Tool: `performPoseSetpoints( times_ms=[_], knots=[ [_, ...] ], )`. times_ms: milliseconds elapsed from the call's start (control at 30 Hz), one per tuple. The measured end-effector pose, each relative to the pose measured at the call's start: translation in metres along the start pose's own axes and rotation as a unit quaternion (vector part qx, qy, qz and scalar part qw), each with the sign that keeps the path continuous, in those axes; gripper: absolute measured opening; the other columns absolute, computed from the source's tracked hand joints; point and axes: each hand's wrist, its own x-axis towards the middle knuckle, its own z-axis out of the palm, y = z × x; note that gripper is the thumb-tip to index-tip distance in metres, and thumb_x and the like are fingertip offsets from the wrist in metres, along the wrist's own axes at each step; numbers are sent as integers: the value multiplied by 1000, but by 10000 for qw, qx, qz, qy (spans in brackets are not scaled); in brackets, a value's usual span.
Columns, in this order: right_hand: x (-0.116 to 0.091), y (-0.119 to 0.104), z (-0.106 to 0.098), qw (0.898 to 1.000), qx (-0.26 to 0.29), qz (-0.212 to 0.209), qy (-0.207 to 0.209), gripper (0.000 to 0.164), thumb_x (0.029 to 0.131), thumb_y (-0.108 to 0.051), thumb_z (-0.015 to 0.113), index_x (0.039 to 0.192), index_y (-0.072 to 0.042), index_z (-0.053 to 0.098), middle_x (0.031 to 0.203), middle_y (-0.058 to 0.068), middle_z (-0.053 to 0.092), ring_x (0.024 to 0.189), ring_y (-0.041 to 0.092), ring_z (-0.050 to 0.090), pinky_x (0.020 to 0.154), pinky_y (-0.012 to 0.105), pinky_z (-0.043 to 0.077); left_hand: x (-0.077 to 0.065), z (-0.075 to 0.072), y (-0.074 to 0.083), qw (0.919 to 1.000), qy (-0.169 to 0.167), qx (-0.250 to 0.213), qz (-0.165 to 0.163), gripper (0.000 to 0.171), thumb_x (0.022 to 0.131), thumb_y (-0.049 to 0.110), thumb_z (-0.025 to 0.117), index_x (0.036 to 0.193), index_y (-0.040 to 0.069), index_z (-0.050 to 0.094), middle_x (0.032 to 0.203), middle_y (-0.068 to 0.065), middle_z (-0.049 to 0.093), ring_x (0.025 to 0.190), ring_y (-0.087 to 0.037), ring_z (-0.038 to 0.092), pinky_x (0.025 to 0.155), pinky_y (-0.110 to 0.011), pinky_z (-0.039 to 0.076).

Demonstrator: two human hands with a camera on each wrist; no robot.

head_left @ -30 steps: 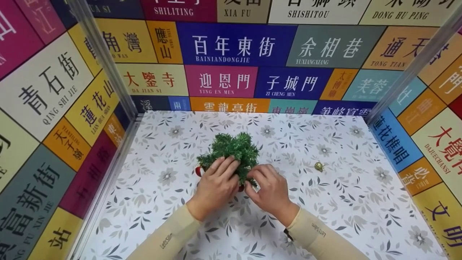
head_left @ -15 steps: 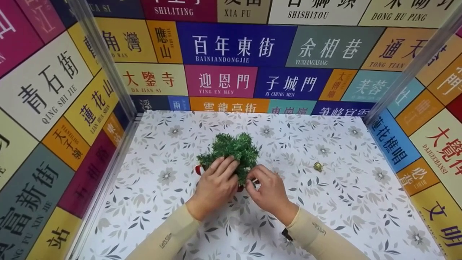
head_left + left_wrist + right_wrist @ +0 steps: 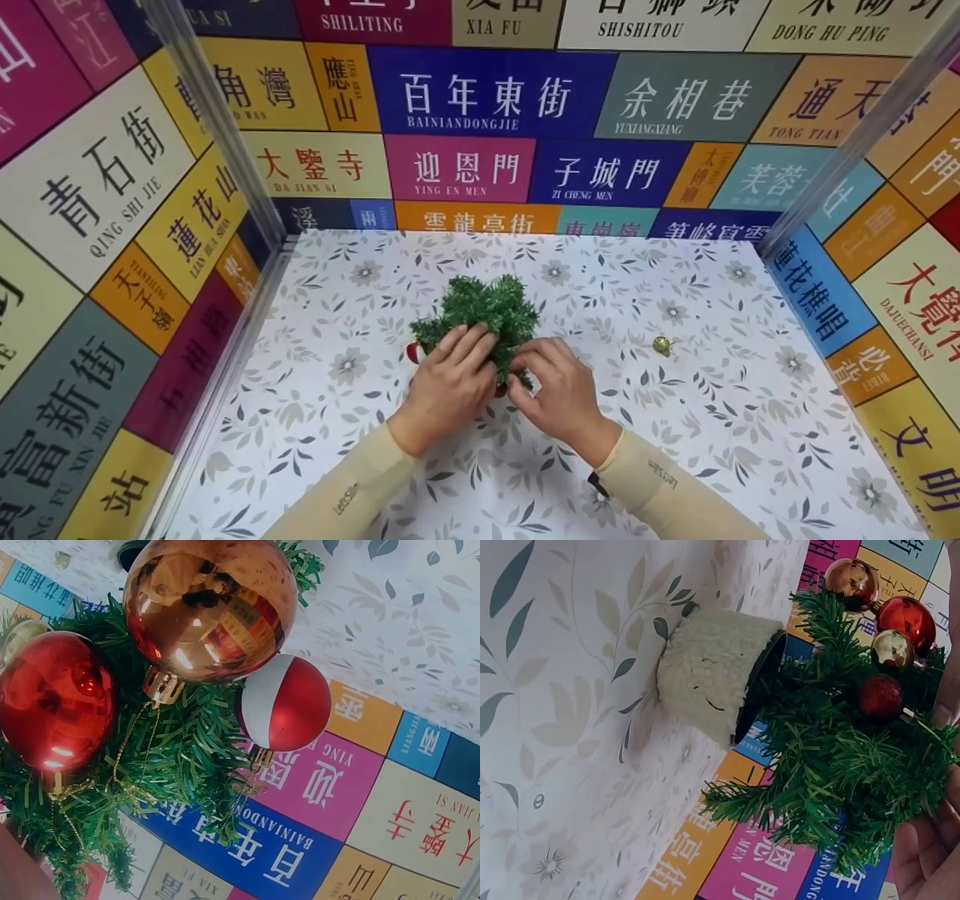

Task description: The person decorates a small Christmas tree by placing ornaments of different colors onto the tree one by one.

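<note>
A small artificial Christmas tree (image 3: 491, 300) stands mid-table in a pale fleecy pot (image 3: 712, 671). My left hand (image 3: 450, 379) holds its near left side, fingers laid over the branches, thumb hidden. Beside it my right hand (image 3: 559, 390) has thumb and index finger drawn together at the tree's near right side, by the thin gold cord (image 3: 930, 727) of a dark red bauble (image 3: 880, 697). The fingertips are partly hidden. In the left wrist view hang a copper bauble (image 3: 217, 600), a shiny red bauble (image 3: 56, 701) and a red-and-white bauble (image 3: 300, 701).
A small gold bauble (image 3: 662, 345) lies on the table right of the tree. The flower-patterned tabletop (image 3: 345, 435) is bounded at the back and both sides by panels of colourful sign print (image 3: 487, 90), with clear posts at the corners.
My right hand's fingers shift slightly at the near right branches. The left hand, the tree and the loose gold bauble stay where they are.
</note>
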Motion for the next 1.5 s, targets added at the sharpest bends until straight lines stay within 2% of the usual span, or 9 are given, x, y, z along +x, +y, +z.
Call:
performPoseSetpoints(
  times_ms=[133,333,667,867,1000,1167,1300,1500],
  knots=[
    [1,0,1,9998,202,-31,-11,6,83,-16,73,87,-20,71,99,-5,65,93,14,60,69,32,55,0,1,0,10000,16,4,23,20,91,24,58,78,11,66,128,-13,63,128,-31,53,115,-44,28],
    [0,2,1,9971,738,-31,-162,6,87,-13,70,86,-19,68,99,-4,64,93,13,59,76,31,53,-1,1,-1,10000,43,-29,4,20,91,25,59,78,12,67,127,-13,63,128,-31,53,115,-43,28],
    [2,3,-2,9866,1505,13,-622,6,94,-8,63,92,-13,65,104,0,63,89,9,60,71,23,54,-2,1,-4,9999,102,7,52,20,90,25,61,77,11,67,126,-13,64,125,-31,54,115,-44,29],
    [-2,1,0,9811,1793,458,-571,11,93,-4,62,89,-14,62,102,-4,61,86,7,62,66,25,57,-3,2,-3,10000,77,-2,59,22,92,24,56,78,11,66,126,-13,63,126,-31,54,115,-44,29],
    [-2,0,1,9820,1726,542,-545,11,92,-4,62,89,-14,61,100,-5,60,85,8,62,66,23,57,-3,2,-3,9999,89,22,55,20,91,25,60,78,11,66,126,-13,64,125,-31,54,114,-44,30],
    [-3,1,1,9904,1273,260,-464,9,87,-5,64,90,-14,63,100,-5,60,82,8,61,68,18,53,-2,2,-2,10000,42,51,52,21,90,29,61,78,12,67,127,-13,63,126,-31,54,114,-44,29],
    [-4,2,1,9950,885,106,-446,11,84,-8,66,93,-14,65,102,-5,61,80,11,61,65,20,51,-2,1,-2,10000,-29,13,25,23,92,27,58,78,12,67,128,-12,63,126,-31,53,115,-44,28],
    [-4,2,0,9961,757,38,-446,17,83,-10,67,99,-14,64,103,-5,61,82,13,61,66,22,52,-2,1,-2,10000,20,-70,20,22,91,27,58,79,12,68,127,-13,63,126,-31,54,114,-44,30]
  ],
)
